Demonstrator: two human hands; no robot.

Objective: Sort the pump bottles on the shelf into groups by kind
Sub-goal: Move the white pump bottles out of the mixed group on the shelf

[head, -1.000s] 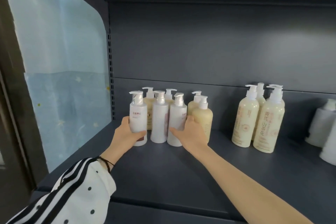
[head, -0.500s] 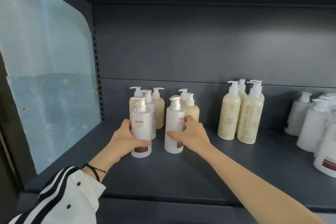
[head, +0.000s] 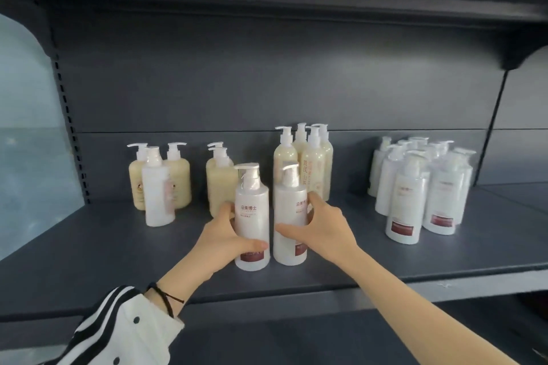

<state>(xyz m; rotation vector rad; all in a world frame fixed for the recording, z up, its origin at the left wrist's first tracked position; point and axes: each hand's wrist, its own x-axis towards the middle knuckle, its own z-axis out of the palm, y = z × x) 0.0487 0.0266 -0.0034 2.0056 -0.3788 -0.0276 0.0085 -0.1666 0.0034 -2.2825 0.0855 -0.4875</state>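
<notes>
White left bottle (head: 252, 216) stood on the shelf (head: 89, 261), gripped by the left hand (head: 222, 238); right bottle (head: 288, 204), just beside it, was gripped by the right hand (head: 323, 228). Cream bottles (head: 314, 169) stood behind.

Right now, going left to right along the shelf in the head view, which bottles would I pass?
A lone white bottle → squat cream pair → first white bottle, gripped by left hand → second white bottle, gripped by right hand → white bottle cluster.
</notes>
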